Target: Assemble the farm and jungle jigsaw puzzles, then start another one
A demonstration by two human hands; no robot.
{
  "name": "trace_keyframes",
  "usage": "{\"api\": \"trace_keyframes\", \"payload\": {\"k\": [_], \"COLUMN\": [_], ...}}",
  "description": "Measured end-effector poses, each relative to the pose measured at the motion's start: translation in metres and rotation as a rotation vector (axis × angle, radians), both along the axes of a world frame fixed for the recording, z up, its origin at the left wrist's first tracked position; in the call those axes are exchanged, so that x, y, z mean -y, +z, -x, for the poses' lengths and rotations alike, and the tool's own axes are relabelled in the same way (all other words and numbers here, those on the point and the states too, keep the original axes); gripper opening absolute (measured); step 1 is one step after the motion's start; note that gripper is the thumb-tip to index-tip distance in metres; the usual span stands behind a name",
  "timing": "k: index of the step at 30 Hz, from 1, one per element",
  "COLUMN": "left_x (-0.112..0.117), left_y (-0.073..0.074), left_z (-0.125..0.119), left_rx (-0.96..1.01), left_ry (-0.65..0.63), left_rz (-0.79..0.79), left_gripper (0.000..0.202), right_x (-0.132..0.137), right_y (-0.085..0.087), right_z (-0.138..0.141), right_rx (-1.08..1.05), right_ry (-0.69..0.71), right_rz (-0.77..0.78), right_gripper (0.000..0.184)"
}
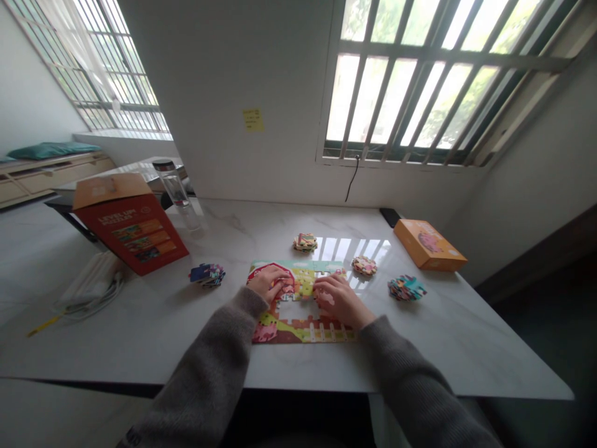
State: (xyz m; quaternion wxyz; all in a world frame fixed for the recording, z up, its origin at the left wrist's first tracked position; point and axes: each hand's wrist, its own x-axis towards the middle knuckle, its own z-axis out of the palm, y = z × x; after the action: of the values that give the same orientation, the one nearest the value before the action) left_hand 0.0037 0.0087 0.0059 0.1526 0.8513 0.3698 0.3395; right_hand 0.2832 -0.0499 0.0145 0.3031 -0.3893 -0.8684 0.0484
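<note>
A colourful jigsaw puzzle lies partly assembled on the white marble table, with a gap in its middle. My left hand rests on the puzzle's upper left part, fingers curled down onto the pieces. My right hand lies on the puzzle's right side, fingers pressed flat on the pieces beside the gap. Several small stacks of loose pieces surround it: one at the left, one behind, one at the right rear, one at the far right.
A red box with an open flap stands at the left, a clear bottle behind it. An orange box lies at the right rear. White cables lie near the left edge. Barred windows and a wall stand behind.
</note>
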Motion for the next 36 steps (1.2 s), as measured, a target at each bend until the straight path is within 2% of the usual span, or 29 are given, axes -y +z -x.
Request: {"api": "trace_keyframes", "payload": {"k": [3,6,12,17,21,24,27,31,34,36], "left_x": [0.002,0.004,0.005,0.006,0.012,0.023,0.032,0.037,0.037,0.038], "left_y": [-0.009,-0.011,-0.008,-0.004,0.005,0.008,0.004,-0.003,-0.004,-0.004], "left_z": [-0.002,-0.005,-0.005,-0.005,-0.008,-0.018,-0.030,-0.039,-0.039,-0.039], "left_rx": [-0.096,-0.150,-0.176,-0.204,-0.206,-0.179,-0.215,-0.314,-0.326,-0.327], "left_ry": [-0.060,-0.087,-0.105,-0.092,-0.112,-0.186,-0.244,-0.230,-0.218,-0.213], "left_rz": [0.033,0.057,0.066,0.064,0.028,-0.014,-0.004,-0.002,-0.002,-0.003], "left_gripper": [0.025,0.023,0.022,0.021,0.019,0.014,0.013,0.018,0.017,0.019], "right_x": [-0.001,0.001,0.021,0.035,0.037,0.036,0.037,0.039,0.046,0.052], "right_y": [-0.002,0.001,0.011,0.009,0.009,0.009,0.009,0.010,0.009,0.007], "right_z": [0.003,0.005,0.005,0.006,0.007,0.009,0.009,0.004,-0.003,-0.005], "right_rx": [0.048,0.061,0.035,0.026,0.035,0.041,0.038,-0.077,-0.196,-0.185], "right_ry": [0.004,-0.006,0.013,0.073,0.059,0.055,0.053,0.017,-0.042,-0.032], "right_rz": [0.012,0.024,0.106,0.092,0.099,0.104,0.099,0.080,0.069,0.073], "right_gripper": [0.025,0.021,0.020,0.010,0.008,0.010,0.012,0.014,0.024,0.028]}}
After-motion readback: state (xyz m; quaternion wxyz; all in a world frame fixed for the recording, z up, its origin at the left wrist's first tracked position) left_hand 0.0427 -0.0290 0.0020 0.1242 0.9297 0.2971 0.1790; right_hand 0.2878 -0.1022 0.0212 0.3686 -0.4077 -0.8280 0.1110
